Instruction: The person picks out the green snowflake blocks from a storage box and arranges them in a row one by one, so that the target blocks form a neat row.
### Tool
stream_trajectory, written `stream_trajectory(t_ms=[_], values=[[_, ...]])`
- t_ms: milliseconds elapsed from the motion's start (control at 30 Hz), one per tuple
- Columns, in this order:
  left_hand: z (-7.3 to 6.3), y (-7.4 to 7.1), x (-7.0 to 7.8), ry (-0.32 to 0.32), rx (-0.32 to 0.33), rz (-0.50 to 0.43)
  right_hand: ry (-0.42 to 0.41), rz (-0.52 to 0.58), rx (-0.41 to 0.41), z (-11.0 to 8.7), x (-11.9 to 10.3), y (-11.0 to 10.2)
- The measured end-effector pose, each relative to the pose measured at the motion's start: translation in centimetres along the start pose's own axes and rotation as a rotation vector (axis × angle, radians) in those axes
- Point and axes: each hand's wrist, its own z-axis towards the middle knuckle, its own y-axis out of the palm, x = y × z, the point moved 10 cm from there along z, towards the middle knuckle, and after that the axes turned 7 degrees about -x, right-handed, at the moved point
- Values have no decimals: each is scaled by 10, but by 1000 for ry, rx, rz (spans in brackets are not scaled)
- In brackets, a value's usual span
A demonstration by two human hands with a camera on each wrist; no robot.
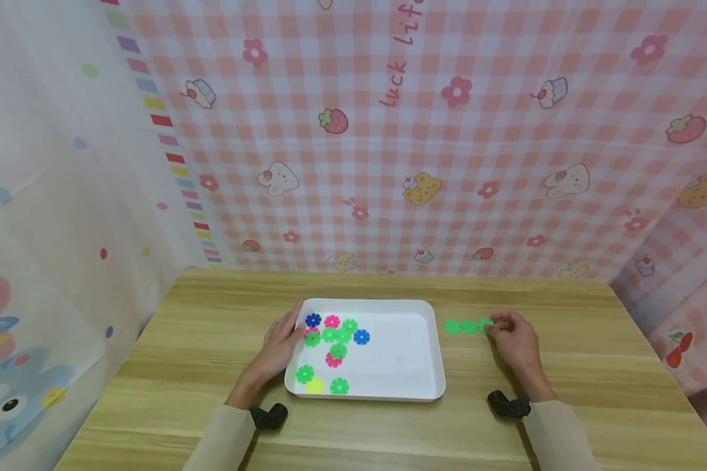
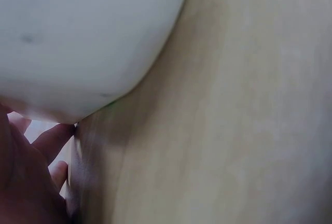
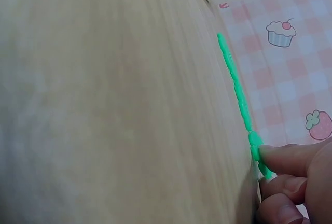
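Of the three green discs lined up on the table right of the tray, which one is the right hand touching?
The rightmost green disc, the end farthest from the white tray. The right hand pinches it with its fingers; the other two discs lie untouched.

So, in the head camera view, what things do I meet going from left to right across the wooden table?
Person's left hand → white rectangular plastic tray holding colourful flower-shaped discs → row of green flower-shaped plastic discs → person's right hand, touching that row's right end.
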Motion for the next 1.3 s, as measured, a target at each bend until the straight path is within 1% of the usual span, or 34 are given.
stream_trajectory(t_ms=[233,600,733,867,1000,1133,1300], values=[[-1,-1,2,9,5,-11,-8,-15,5,-1,-1,0],[-1,-2,1,-4,14,-10,0,-5,14,-3,-3,-1],[-1,-1,0,-12,5,-11,-18,-2,11,-7,-9,1],[-1,-1,0,-16,3,-10,-66,8,-28,-16,-28,9],[0,-1,-1,-14,3,-6,-119,14,-92,-27,-57,25],[0,-1,-1,-16,4,-5,-176,34,-160,-38,-87,47],[0,0,-2,-20,5,-4,-210,51,-275,-56,-115,81]])
